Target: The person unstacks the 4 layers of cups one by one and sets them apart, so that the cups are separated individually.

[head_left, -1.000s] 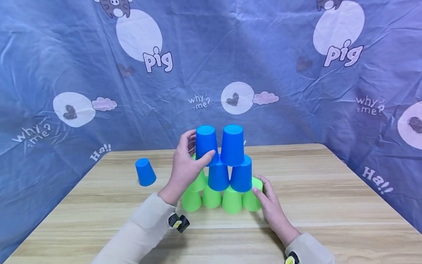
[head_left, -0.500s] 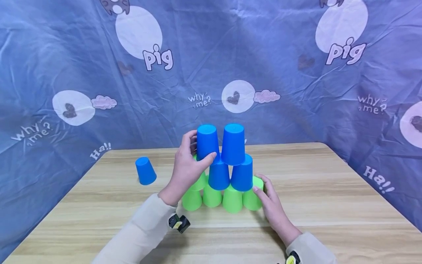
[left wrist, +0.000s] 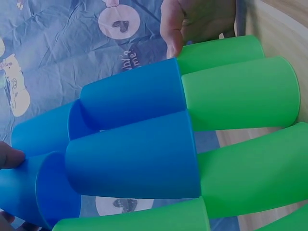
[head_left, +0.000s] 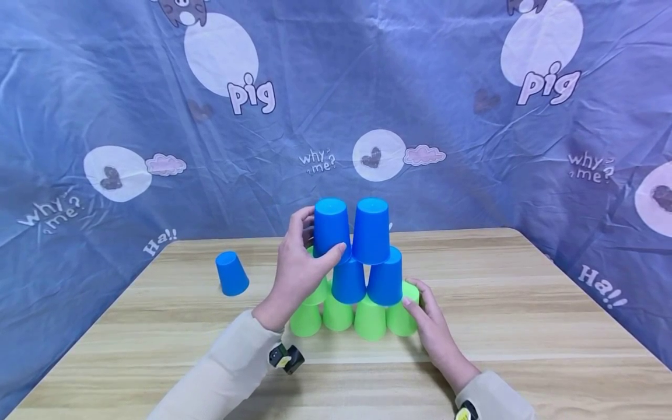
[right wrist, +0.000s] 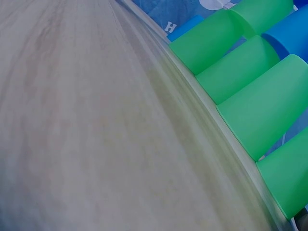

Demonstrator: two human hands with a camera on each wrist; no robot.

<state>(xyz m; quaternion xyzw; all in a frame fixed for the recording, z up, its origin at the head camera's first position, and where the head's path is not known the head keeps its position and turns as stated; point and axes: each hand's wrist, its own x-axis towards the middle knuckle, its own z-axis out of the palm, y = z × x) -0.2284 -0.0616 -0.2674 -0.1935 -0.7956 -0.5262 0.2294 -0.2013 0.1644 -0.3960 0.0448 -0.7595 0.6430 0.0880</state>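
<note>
Upside-down cups form a stack in three rows. The bottom row is green cups (head_left: 370, 319); above it stand a green cup (head_left: 317, 291) and two blue cups (head_left: 349, 282). Two more blue cups make the top row. My left hand (head_left: 299, 265) grips the top left blue cup (head_left: 331, 224), thumb in front and fingers behind its left side. Beside it stands the top right blue cup (head_left: 371, 230). My right hand (head_left: 436, 332) holds the rightmost green cup (head_left: 403, 318) at the bottom. In the left wrist view, a thumb (left wrist: 10, 156) presses a blue cup (left wrist: 19, 185).
A single blue cup (head_left: 232, 274) stands upside down on the wooden table (head_left: 157, 326), left of the stack. Behind the table hangs a blue printed cloth (head_left: 325, 76).
The top left blue cup and my left hand have shifted very slightly right, toward the other top cup. My right hand stays on its green cup.
</note>
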